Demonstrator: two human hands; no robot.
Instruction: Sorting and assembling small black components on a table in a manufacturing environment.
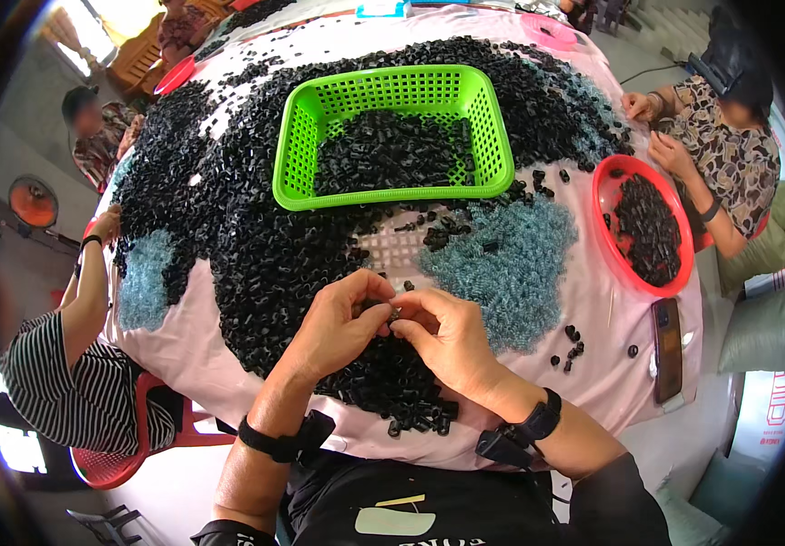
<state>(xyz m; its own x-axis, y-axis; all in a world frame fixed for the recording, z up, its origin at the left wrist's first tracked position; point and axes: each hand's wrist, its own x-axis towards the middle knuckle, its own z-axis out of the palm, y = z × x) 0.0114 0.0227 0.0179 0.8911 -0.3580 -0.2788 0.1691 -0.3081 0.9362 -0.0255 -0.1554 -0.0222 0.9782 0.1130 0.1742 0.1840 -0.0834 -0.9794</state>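
Observation:
My left hand [342, 323] and my right hand [451, 338] meet at the fingertips above the near edge of a large heap of small black plastic parts [274, 300]. Both are closed in a pinch. Between the fingertips sits a tiny dark piece [396, 315] with a greyish glint; its exact form is mostly covered by my fingers. Just beyond my right hand lies a pile of small translucent blue-grey pieces [506, 268], too fine to make out singly. A few black parts lie below my hands, close to the table's near edge.
A green plastic basket [392, 193] holding black parts rests on the heap. At the right are a red basin [603, 238] of black parts, a phone [668, 350] and a few loose black parts [571, 346]. Several people sit around the pink-covered table [592, 400].

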